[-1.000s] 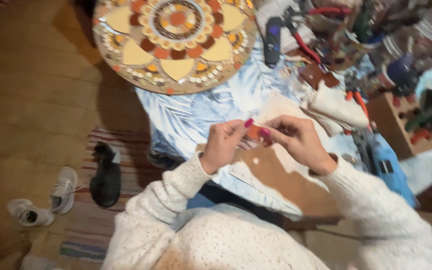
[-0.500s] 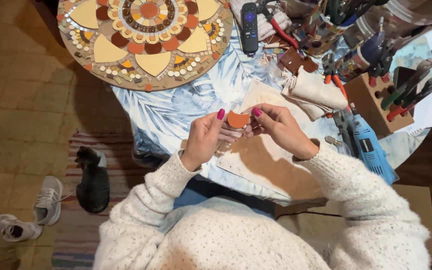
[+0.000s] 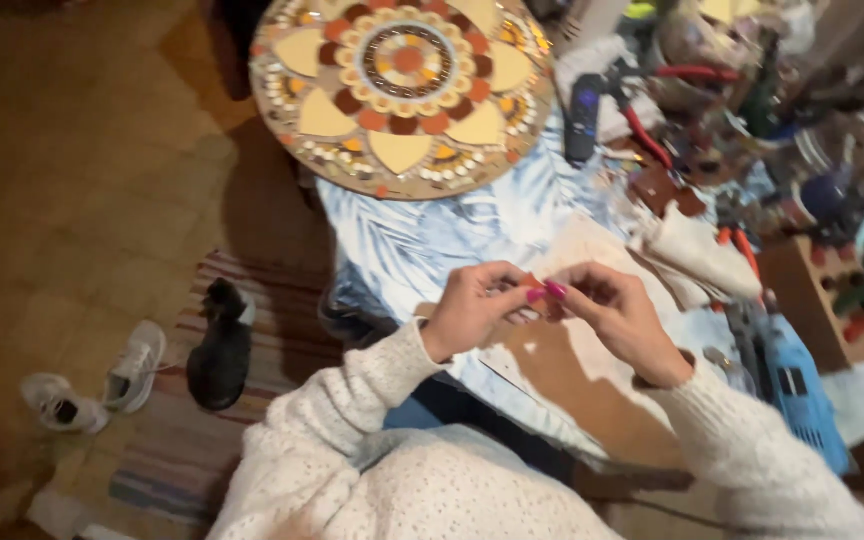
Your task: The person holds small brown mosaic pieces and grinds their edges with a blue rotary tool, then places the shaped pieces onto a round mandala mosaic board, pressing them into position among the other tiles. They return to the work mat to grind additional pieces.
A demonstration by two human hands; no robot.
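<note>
My left hand and my right hand meet over a brown cardboard sheet at the table's near edge. Between the fingertips of both hands sits a small orange-brown tile piece, mostly hidden by the fingers. The nails are painted pink. Both arms wear a white knitted sweater. Farther back on the table lies a round mosaic board with a flower pattern of cream, brown and orange pieces.
A blue leaf-print cloth covers the table. At the right lie a black remote, red-handled pliers, a blue power tool and a wooden tool block. Shoes stand on a striped rug at the left.
The view has swung, so the mosaic board now sits more to the right. My hands have closed tighter around the tile piece, which shows less than half a second ago.
</note>
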